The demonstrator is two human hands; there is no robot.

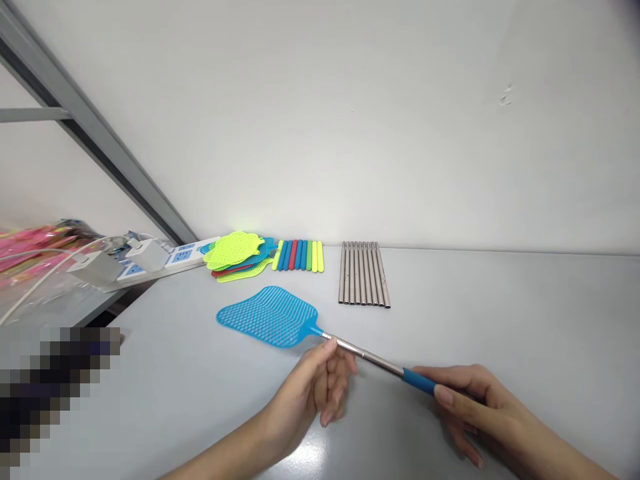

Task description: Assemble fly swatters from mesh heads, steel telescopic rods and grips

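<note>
A fly swatter with a blue mesh head (273, 317), a metal rod (373, 359) and a blue grip (419, 381) is held slantwise above the grey table, its head to the left. My left hand (320, 383) pinches the rod close to the head, thumb on top and the lower fingers curled. Around the blue grip, my right hand (475, 403) is closed with thumb and forefinger, its other fingers hanging below. Behind the swatter lie a row of metal rods (363, 273), a row of coloured grips (299, 256) and a pile of swatter heads (235, 253), mostly yellow-green.
A power strip (183, 255) with white adapters (147, 255) runs along the left edge of the table (525, 313). Plastic-wrapped pink items (30, 257) lie beyond it. The wall (400, 133) rises behind the table. A blurred dark patch covers the lower left.
</note>
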